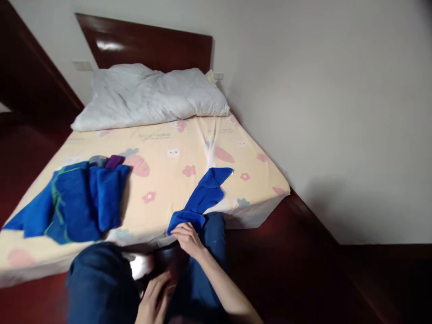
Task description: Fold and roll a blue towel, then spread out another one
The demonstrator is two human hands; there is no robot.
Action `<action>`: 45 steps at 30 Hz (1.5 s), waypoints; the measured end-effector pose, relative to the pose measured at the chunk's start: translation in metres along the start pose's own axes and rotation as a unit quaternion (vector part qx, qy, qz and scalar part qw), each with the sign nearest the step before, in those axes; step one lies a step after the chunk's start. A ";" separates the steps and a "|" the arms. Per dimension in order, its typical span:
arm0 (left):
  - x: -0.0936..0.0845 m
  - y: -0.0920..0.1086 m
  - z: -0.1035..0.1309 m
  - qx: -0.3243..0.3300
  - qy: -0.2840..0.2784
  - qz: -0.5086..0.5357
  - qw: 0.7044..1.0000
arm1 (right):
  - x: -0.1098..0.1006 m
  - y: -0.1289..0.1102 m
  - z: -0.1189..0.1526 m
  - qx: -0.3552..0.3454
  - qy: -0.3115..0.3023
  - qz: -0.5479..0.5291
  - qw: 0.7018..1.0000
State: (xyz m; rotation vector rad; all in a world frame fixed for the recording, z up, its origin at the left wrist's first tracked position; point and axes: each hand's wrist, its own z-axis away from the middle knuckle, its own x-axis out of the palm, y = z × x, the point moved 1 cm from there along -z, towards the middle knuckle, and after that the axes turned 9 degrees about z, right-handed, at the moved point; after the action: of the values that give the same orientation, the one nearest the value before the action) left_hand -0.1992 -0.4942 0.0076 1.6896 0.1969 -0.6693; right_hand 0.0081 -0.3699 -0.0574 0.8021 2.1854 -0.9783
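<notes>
Two hands in view from my feed, both low in the frame. Left hand (pixel 155 299) is nearest the camera, down between the knees in dark blue trousers (pixel 101 283), fingers curled around something dark (pixel 170 263) that sits just above it. Honestly can't tell what that dark thing is, and can't say for sure whether the hand is gripping it or just resting on it. A pale whitish patch (pixel 140 265) shows just left of it, too blurry to call.

Right hand (pixel 188 238) reaches a bit further out, forearm running up from the bottom edge. Its fingers are pinched down on the near end of a blue cloth (pixel 204 195), right at the near edge of the bed (pixel 162 180). That cloth lies stretched away from the hand, up and to the right across the yellow cartoon-print sheet, far end folded over.

Off to the left on the same sheet, well apart from the hand, there's a heap of blue towels (pixel 77 202) with some green stitching showing, and a purple piece (pixel 114 161) plus a grey piece (pixel 97 159) poking out behind it.

Further back, a rumpled white pillow (pixel 151 94) sits at the head of the bed against a dark wooden headboard (pixel 145 45). White wall (pixel 320 112) runs along the right side.
</notes>
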 end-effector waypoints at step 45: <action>-0.038 -0.020 0.027 0.093 -0.008 -0.022 0.995 | -0.026 -0.166 0.059 0.102 0.018 -0.146 0.984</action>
State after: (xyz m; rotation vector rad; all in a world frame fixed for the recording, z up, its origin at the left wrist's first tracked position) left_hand -0.2482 -0.5062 0.0086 1.8614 0.1633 -0.7528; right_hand -0.0786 -0.5142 -0.0002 0.6026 2.3026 -1.3593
